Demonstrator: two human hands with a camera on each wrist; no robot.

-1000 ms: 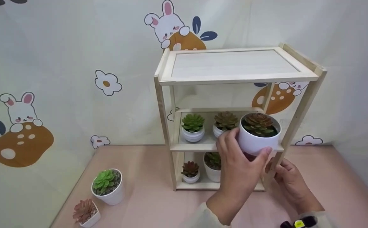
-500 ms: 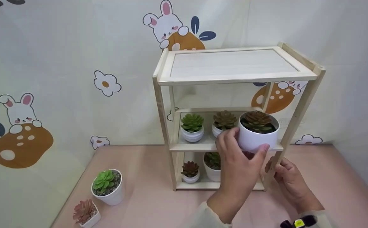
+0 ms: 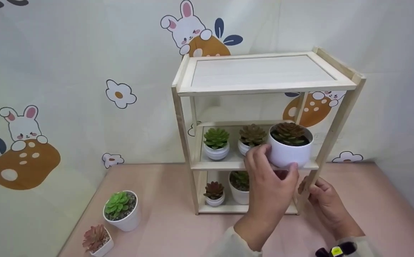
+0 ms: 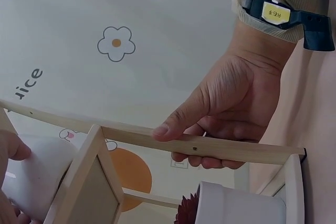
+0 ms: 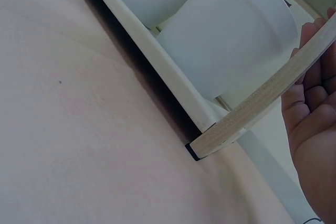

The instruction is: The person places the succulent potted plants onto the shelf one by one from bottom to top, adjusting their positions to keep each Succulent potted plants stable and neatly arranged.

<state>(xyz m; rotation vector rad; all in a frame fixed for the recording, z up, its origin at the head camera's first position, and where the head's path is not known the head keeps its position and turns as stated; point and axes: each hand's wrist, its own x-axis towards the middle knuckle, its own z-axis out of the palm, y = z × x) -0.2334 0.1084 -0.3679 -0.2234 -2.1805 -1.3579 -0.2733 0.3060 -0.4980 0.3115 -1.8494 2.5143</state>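
My left hand (image 3: 269, 187) holds a white round pot (image 3: 290, 154) with a brown-green succulent (image 3: 290, 134), fingers on its left side and thumb low on its front. The pot is at the front right of the middle level of a wooden shelf (image 3: 228, 165); whether its base touches the board is hidden. My right hand (image 3: 330, 205) grips the shelf's right front post (image 4: 231, 149), thumb on one side and fingers on the other. Beside the held pot, two small succulents, one green (image 3: 216, 138) and one brownish (image 3: 252, 135), sit in white pots.
On the bottom level stand a small dark-red succulent (image 3: 214, 191) and a white pot (image 3: 240, 196), with more white pots (image 5: 231, 30) partly hidden. A green succulent (image 3: 117, 204) and a pinkish one (image 3: 95, 238) stand in pots on the table (image 3: 167, 232) at left.
The held pot has moved slightly up in the head view, toward the middle shelf, with my left hand. My right hand stays on the post.
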